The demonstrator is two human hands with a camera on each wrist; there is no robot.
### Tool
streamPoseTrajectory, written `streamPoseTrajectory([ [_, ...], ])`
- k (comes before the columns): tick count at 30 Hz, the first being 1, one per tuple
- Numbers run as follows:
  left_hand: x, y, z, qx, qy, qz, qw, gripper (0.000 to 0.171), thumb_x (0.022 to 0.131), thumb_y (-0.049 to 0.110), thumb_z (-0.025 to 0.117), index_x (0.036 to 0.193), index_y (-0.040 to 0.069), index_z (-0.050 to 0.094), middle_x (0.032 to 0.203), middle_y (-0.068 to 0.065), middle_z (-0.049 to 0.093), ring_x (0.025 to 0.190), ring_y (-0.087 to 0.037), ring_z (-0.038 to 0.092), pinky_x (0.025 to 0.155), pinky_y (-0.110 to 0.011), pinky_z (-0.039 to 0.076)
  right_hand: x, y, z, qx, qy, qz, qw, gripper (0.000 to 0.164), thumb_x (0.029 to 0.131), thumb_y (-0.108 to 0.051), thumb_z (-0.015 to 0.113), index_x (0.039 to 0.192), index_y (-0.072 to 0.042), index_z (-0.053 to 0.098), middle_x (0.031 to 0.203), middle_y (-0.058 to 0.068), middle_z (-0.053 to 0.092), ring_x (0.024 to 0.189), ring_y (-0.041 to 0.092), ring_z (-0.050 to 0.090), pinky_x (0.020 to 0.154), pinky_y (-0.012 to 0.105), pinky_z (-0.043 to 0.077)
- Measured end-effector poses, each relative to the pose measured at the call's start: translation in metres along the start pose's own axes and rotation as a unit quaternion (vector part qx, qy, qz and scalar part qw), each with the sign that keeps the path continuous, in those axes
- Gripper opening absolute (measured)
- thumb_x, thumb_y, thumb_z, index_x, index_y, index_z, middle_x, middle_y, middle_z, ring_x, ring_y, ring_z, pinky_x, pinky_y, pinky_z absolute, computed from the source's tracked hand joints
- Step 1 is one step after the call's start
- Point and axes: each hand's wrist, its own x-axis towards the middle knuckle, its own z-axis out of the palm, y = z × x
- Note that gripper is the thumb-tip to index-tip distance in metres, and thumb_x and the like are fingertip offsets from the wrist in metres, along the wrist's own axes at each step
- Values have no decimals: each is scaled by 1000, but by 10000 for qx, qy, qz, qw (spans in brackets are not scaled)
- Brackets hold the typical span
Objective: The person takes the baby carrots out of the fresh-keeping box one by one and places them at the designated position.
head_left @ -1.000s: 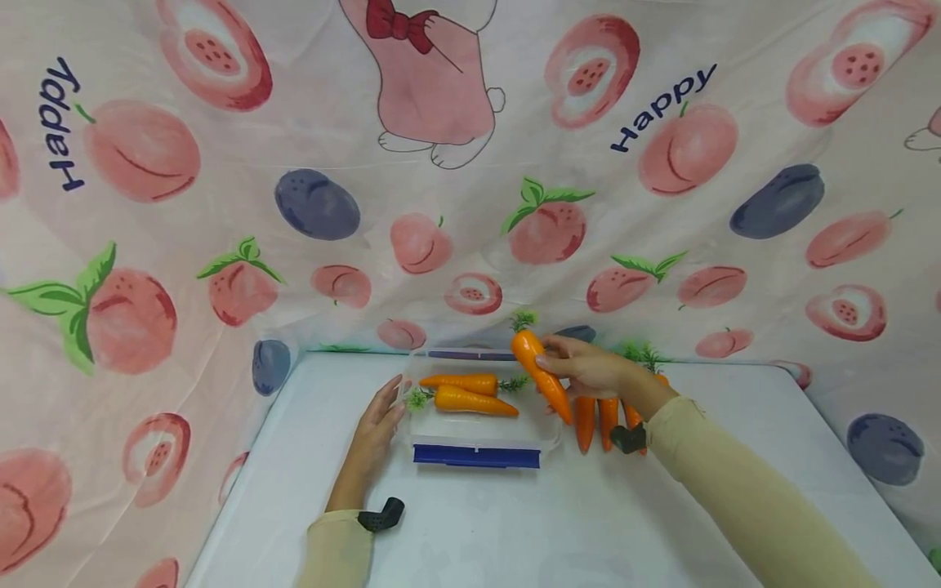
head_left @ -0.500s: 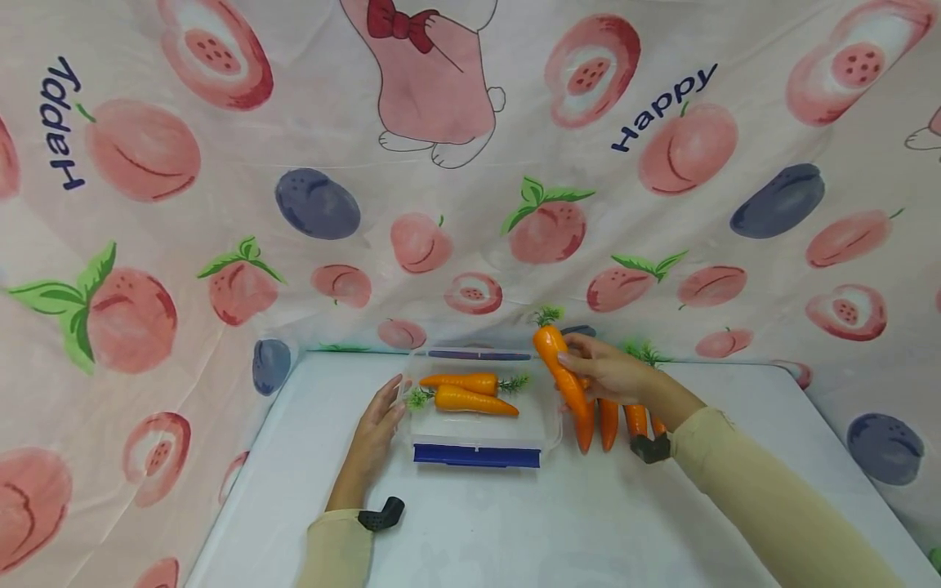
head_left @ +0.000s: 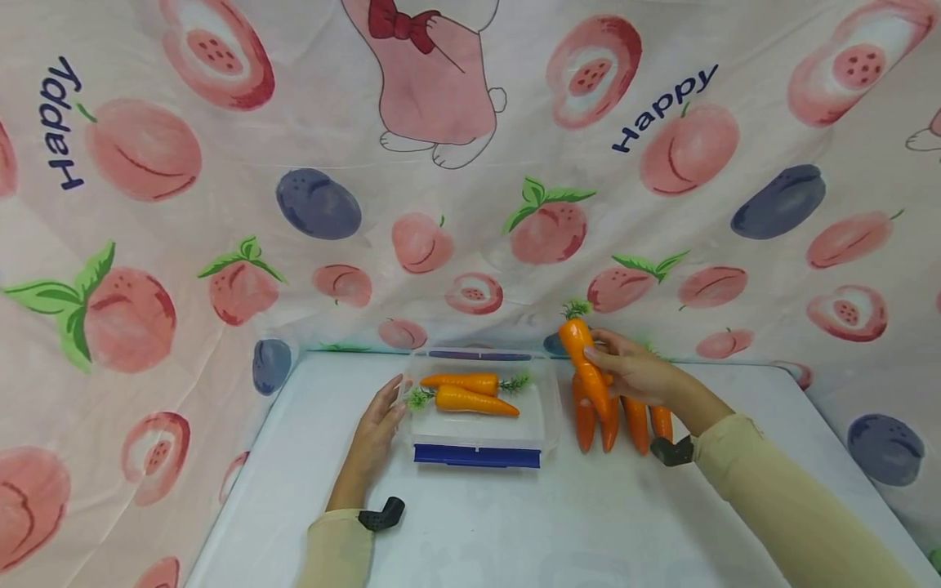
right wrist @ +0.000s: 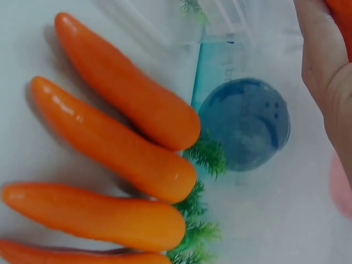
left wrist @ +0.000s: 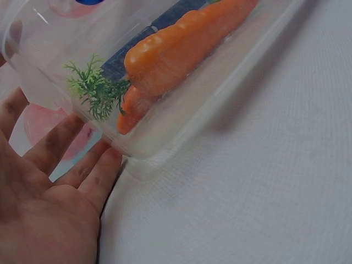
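Fingers of the right hand [head_left: 628, 371] clamped round a tilted carrot [head_left: 581, 349], leafy end uppermost, held over a row of four carrots [right wrist: 113, 142] on the white worktop [head_left: 470, 531]. Left hand [head_left: 372, 433]: fingers extended and apart, tips touching the side wall of the clear box [head_left: 478, 430]. Inside the box, two carrots [head_left: 476, 400] lie side by side (leafy ends pointing opposite ways). Blue latch [head_left: 476, 456] along its near edge.
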Motion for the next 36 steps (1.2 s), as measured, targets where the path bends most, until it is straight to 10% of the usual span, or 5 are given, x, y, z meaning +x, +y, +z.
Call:
streamPoseTrajectory([
  [18, -2, 1, -3, 47, 19, -75, 10000, 54, 107, 22, 52, 158, 24, 36, 165, -10, 35, 157, -34, 21, 124, -67, 13, -28, 26, -34, 26, 336, -107, 9994, 66, 110, -36, 44, 158, -7, 11, 150, 26, 28, 130, 46, 51, 97, 59, 55],
  [28, -1, 0, -1, -24, 42, -128, 9999, 54, 107, 22, 52, 158, 24, 37, 165, -10, 35, 157, -33, 20, 124, -68, 12, -42, 37, -58, -806, 619, -226, 9946, 66, 111, -38, 40, 159, -2, 12, 143, 15, 44, 128, 35, 55, 107, 56, 50],
  [36, -1, 1, 0, 56, 54, -111, 9999, 53, 107, 21, 52, 158, 24, 37, 165, -11, 35, 157, -34, 22, 123, -67, 16, -52, 48, -72, -1173, 970, -165, 9882, 70, 110, -41, 39, 159, 0, 10, 152, 32, 36, 126, 30, 58, 108, 61, 47],
])
